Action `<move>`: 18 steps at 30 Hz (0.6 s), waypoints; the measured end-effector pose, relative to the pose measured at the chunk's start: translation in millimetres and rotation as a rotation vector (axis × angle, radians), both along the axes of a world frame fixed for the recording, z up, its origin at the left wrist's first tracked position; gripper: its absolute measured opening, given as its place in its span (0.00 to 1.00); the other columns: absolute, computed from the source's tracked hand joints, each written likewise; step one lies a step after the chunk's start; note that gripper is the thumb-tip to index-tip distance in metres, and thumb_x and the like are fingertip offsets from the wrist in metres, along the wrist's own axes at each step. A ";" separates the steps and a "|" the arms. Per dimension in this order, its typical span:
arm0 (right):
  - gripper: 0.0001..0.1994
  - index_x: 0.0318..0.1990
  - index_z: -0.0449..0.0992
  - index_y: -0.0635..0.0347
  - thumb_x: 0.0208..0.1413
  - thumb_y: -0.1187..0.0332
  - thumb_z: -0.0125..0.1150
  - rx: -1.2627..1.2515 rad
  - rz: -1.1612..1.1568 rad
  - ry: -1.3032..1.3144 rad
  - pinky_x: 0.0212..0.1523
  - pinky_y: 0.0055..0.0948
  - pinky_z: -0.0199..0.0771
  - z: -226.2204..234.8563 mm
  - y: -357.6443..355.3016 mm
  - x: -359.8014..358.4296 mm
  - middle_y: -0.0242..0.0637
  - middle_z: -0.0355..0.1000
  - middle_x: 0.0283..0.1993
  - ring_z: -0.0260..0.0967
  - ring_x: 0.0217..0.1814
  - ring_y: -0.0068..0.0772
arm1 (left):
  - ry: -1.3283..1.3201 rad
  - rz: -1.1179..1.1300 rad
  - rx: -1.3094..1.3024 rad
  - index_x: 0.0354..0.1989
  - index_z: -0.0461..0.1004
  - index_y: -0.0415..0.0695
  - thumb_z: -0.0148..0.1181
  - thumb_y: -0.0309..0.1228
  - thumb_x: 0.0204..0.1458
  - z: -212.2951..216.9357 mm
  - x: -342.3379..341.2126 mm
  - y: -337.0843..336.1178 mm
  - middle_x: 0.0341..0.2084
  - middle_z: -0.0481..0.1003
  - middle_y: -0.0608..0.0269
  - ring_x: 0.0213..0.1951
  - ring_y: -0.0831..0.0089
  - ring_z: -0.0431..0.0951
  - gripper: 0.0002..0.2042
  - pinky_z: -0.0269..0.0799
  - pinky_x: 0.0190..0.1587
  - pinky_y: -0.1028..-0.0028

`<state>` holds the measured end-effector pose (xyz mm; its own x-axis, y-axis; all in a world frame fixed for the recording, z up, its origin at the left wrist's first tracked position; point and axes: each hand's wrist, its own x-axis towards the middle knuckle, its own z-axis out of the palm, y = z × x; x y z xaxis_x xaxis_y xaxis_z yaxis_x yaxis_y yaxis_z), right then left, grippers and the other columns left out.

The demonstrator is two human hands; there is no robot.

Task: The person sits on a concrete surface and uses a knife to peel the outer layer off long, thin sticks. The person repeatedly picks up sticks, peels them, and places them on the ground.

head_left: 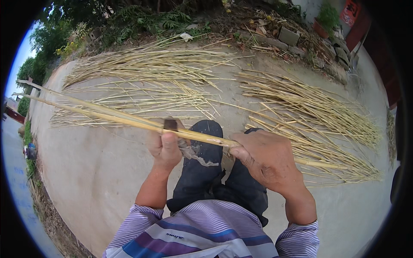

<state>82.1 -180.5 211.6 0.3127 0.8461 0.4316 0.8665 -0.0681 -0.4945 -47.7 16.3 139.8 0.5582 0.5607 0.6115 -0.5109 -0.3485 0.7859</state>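
A long pale yellow stalk (206, 138) lies across in front of my knees, slanting from the upper left down to the right. On the left it forks into two long strips that spread apart toward their far ends. My left hand (165, 148) is closed around it, thumb on the near side. At those fingers sits a small dark brown piece (170, 124), its exact kind unclear, with a ragged grey cloth (195, 156) hanging beside it. Wrapped over the stalk further right is my right hand (269, 161); the stalk's unsplit end sticks out beyond it.
Loose stalks (146, 64) lie spread on the concrete at the far left, and more stalks (309, 107) at the right. Behind them run plants (146, 21), a grey block (288, 36) and a potted plant (320, 29). My dark-trousered legs (198, 172) are below the stalk.
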 end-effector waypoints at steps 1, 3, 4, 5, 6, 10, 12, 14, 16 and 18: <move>0.09 0.37 0.75 0.59 0.55 0.63 0.63 0.006 -0.006 0.004 0.23 0.37 0.68 -0.7 -4.9 4.4 0.38 0.71 0.24 0.72 0.26 0.41 | -0.046 0.031 -0.135 0.30 0.67 0.37 0.46 0.54 0.63 6.8 -8.4 17.2 0.19 0.67 0.58 0.17 0.75 0.65 0.27 0.61 0.18 0.78; 0.08 0.35 0.76 0.58 0.54 0.64 0.64 -0.024 -0.039 0.079 0.23 0.35 0.67 0.9 -7.3 1.2 0.38 0.70 0.23 0.72 0.26 0.40 | -0.135 0.091 -0.191 0.31 0.65 0.37 0.45 0.53 0.64 12.6 -17.6 30.6 0.19 0.67 0.57 0.18 0.74 0.67 0.26 0.64 0.19 0.76; 0.08 0.35 0.76 0.58 0.54 0.64 0.64 -0.011 -0.028 0.068 0.23 0.35 0.67 0.1 0.8 -4.1 0.38 0.70 0.23 0.71 0.25 0.40 | -0.091 0.060 -0.120 0.31 0.64 0.37 0.45 0.54 0.63 7.2 -13.1 17.3 0.19 0.67 0.57 0.19 0.73 0.67 0.27 0.64 0.20 0.75; 0.08 0.35 0.76 0.58 0.54 0.64 0.64 -0.006 -0.023 0.051 0.23 0.35 0.67 1.0 6.7 -10.7 0.38 0.70 0.23 0.71 0.25 0.40 | -0.052 0.023 -0.060 0.31 0.64 0.37 0.45 0.54 0.63 -2.0 -3.3 -2.5 0.20 0.67 0.57 0.19 0.73 0.68 0.27 0.65 0.21 0.74; 0.08 0.35 0.76 0.58 0.54 0.64 0.64 0.006 0.001 0.038 0.22 0.35 0.67 4.0 13.4 -15.2 0.39 0.70 0.23 0.71 0.24 0.40 | -0.037 0.090 0.064 0.31 0.64 0.37 0.46 0.55 0.63 -11.1 4.5 -18.1 0.20 0.67 0.57 0.20 0.72 0.68 0.27 0.65 0.21 0.74; 0.08 0.35 0.75 0.58 0.54 0.65 0.64 -0.038 0.013 0.054 0.22 0.35 0.66 14.5 9.0 -16.2 0.39 0.69 0.24 0.70 0.23 0.41 | 0.011 0.062 0.049 0.31 0.64 0.37 0.48 0.55 0.62 1.7 -9.0 -1.9 0.21 0.67 0.58 0.20 0.72 0.67 0.27 0.66 0.23 0.73; 0.08 0.35 0.74 0.58 0.54 0.65 0.64 -0.034 0.023 0.070 0.22 0.36 0.66 13.6 5.1 -12.9 0.39 0.69 0.24 0.69 0.23 0.40 | -0.084 0.049 -0.144 0.31 0.63 0.38 0.50 0.53 0.61 10.3 -25.7 17.3 0.24 0.68 0.60 0.22 0.73 0.67 0.25 0.66 0.25 0.74; 0.08 0.34 0.74 0.58 0.54 0.65 0.64 0.005 0.053 0.081 0.21 0.36 0.65 3.0 7.6 -20.0 0.38 0.68 0.23 0.69 0.23 0.40 | -0.133 0.093 -0.218 0.30 0.62 0.39 0.51 0.53 0.61 6.1 -28.9 9.0 0.26 0.68 0.60 0.23 0.74 0.67 0.25 0.66 0.26 0.74; 0.08 0.33 0.73 0.58 0.55 0.65 0.64 -0.024 0.100 0.023 0.21 0.36 0.65 7.7 28.7 -34.1 0.37 0.67 0.23 0.68 0.23 0.39 | -0.090 0.127 -0.032 0.30 0.62 0.40 0.49 0.54 0.61 -12.3 -18.5 -15.1 0.27 0.69 0.59 0.24 0.74 0.68 0.25 0.67 0.26 0.73; 0.08 0.31 0.72 0.57 0.55 0.65 0.64 0.014 0.133 -0.017 0.20 0.36 0.65 16.0 43.1 -39.9 0.36 0.67 0.23 0.68 0.22 0.39 | -0.014 0.119 0.107 0.30 0.64 0.40 0.48 0.55 0.62 -17.5 -18.8 -14.4 0.27 0.70 0.58 0.23 0.74 0.69 0.25 0.67 0.26 0.73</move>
<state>42.2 -137.4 227.5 0.1910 0.8733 0.4482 0.8758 0.0546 -0.4796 -66.5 1.9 122.4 0.4827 0.5535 0.6787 -0.4718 -0.4886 0.7340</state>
